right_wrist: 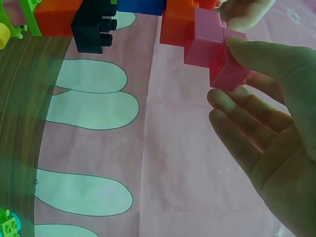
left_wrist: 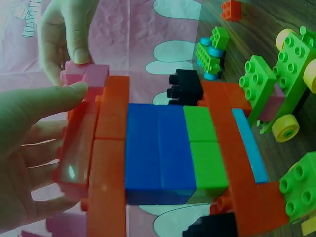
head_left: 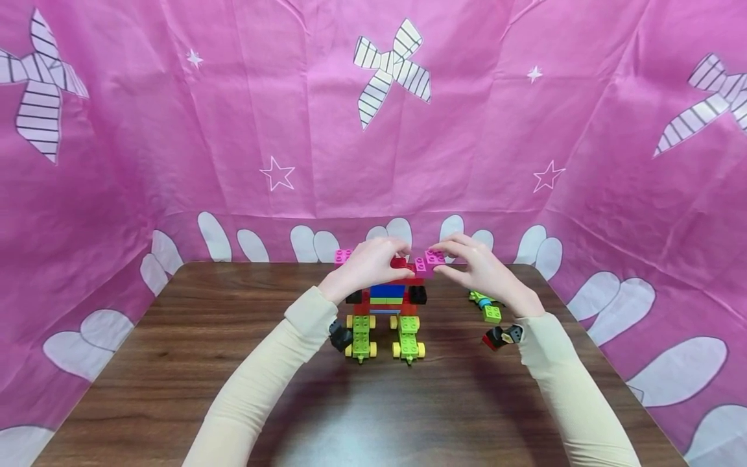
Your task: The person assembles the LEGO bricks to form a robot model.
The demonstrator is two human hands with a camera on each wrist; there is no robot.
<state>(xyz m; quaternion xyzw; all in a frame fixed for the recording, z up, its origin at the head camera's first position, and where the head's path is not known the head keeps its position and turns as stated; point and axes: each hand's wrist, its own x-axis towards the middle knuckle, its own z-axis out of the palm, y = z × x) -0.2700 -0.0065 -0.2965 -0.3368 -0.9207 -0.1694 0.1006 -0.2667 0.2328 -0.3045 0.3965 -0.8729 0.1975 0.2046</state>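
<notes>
A toy-brick figure stands upright on the table, on two lime green wheeled bases [head_left: 361, 337] with yellow wheels. Its body stacks red, green and blue bricks [left_wrist: 158, 153], with black bricks [head_left: 417, 295] at the sides. Around the red brick [left_wrist: 79, 148] at its top, my left hand [head_left: 376, 261] curls, thumb in front and fingers behind. My right hand [head_left: 480, 267] pinches a pink brick [right_wrist: 231, 61] between thumb and fingers at the figure's upper right. That brick touches another pink brick [right_wrist: 204, 37] joined to the red row. More pink bricks [head_left: 342, 257] sit at the upper left.
Right of the figure lies a small green and blue brick piece [head_left: 492, 314]. A loose red brick [left_wrist: 231, 10] lies beyond it in the left wrist view. Pink patterned fabric [head_left: 373, 162] surrounds the wooden table [head_left: 233, 337] at the back and sides.
</notes>
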